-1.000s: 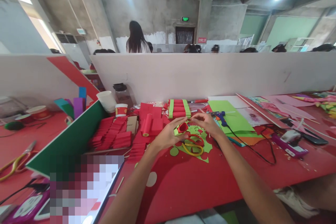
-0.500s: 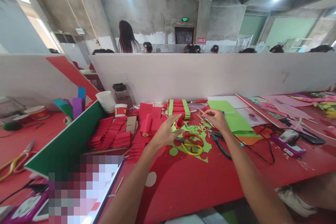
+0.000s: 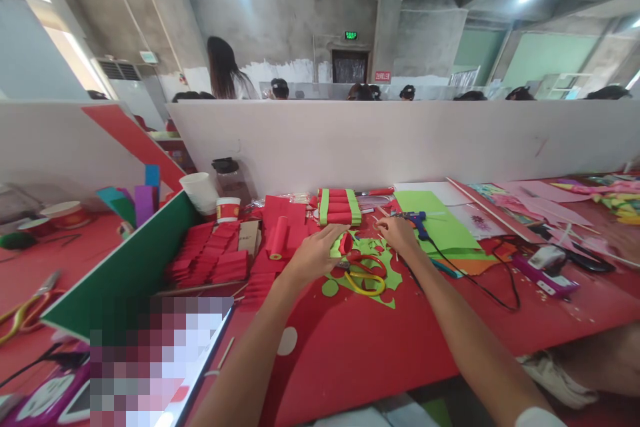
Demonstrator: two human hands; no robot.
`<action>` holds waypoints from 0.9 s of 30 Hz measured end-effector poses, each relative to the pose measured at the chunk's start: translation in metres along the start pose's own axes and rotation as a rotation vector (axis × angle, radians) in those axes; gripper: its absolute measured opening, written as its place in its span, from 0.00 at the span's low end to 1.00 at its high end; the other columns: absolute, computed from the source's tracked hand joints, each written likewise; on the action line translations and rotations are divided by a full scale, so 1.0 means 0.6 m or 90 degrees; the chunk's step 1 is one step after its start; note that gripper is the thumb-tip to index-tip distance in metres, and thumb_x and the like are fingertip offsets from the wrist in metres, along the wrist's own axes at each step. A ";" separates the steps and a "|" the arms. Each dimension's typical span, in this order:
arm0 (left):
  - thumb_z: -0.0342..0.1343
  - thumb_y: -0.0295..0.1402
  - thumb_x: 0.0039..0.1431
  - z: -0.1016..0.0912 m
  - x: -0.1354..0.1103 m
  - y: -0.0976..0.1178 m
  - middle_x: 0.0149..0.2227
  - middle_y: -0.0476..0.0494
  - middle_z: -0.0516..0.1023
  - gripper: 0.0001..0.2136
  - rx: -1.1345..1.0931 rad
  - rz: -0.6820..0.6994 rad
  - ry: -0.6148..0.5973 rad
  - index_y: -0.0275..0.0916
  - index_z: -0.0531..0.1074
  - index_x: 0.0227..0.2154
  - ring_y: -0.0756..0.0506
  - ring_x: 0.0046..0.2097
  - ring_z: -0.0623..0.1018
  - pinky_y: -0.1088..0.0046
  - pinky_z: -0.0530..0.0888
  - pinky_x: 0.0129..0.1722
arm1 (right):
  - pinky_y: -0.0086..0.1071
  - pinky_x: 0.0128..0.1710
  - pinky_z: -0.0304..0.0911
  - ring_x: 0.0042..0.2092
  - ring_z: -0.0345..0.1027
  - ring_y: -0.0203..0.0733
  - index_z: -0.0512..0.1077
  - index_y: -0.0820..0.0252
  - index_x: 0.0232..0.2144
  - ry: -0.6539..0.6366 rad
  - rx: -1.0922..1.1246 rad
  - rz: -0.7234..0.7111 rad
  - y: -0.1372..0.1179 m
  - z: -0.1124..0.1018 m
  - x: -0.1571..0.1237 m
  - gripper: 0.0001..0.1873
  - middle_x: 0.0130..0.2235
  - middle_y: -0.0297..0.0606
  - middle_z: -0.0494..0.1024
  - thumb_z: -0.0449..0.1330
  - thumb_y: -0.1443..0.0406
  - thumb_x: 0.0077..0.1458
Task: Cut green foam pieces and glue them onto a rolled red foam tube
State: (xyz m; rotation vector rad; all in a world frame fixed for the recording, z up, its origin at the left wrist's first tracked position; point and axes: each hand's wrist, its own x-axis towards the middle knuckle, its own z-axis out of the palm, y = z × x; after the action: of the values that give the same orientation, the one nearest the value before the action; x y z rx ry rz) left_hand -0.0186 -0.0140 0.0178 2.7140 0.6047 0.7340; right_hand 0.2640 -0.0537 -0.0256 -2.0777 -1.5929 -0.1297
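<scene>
In my left hand [image 3: 314, 252] is a short red paper tube [image 3: 345, 244] with a light green band, its open end facing right. The fingers wrap around it from behind. My right hand [image 3: 399, 233] is over the cut scraps with thumb and fingertips pinched together; anything between them is too small to make out. Just past its knuckles lies a blue glue gun [image 3: 414, 219]. Below the tube rest red-and-yellow-handled scissors [image 3: 367, 273] on light green paper scraps [image 3: 387, 290]. Behind my hands sits a bundle of red rolls with green bands [image 3: 340, 207].
Stacked red paper pieces [image 3: 207, 253] and a standing red roll [image 3: 279, 238] are on the left, beside a green board [image 3: 115, 260]. Light green sheets [image 3: 440, 220] lie at right. A black cord [image 3: 475, 283] crosses the red table. A white partition [image 3: 320, 140] stands behind.
My right hand has moved slightly left and down, uncovering the blue glue gun and now covering most of the pliers. In my left hand, the tube has turned, its open end facing more to the right.
</scene>
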 end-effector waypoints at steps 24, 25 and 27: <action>0.61 0.40 0.58 -0.006 0.005 0.009 0.49 0.43 0.78 0.18 -0.182 -0.054 0.095 0.42 0.69 0.50 0.41 0.50 0.77 0.65 0.72 0.51 | 0.29 0.36 0.66 0.36 0.77 0.43 0.82 0.57 0.31 0.008 0.142 -0.033 0.014 -0.022 0.006 0.11 0.36 0.38 0.85 0.59 0.65 0.58; 0.62 0.40 0.57 -0.008 0.005 0.010 0.47 0.43 0.78 0.18 -0.204 -0.066 0.099 0.41 0.69 0.48 0.42 0.48 0.77 0.66 0.72 0.49 | 0.30 0.35 0.66 0.35 0.77 0.43 0.82 0.57 0.30 0.006 0.137 -0.032 0.014 -0.022 0.006 0.12 0.35 0.38 0.85 0.58 0.64 0.58; 0.63 0.41 0.56 -0.012 0.005 0.012 0.43 0.44 0.78 0.17 -0.246 -0.084 0.099 0.40 0.70 0.45 0.43 0.44 0.77 0.67 0.72 0.46 | 0.30 0.33 0.64 0.33 0.76 0.42 0.81 0.57 0.28 0.003 0.125 -0.027 0.014 -0.022 0.005 0.12 0.32 0.38 0.84 0.58 0.63 0.58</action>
State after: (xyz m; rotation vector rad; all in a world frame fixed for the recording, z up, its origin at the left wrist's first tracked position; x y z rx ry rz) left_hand -0.0175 -0.0180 0.0279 2.2581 0.5978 0.9254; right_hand 0.2757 -0.0583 -0.0162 -1.8926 -1.5801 0.0074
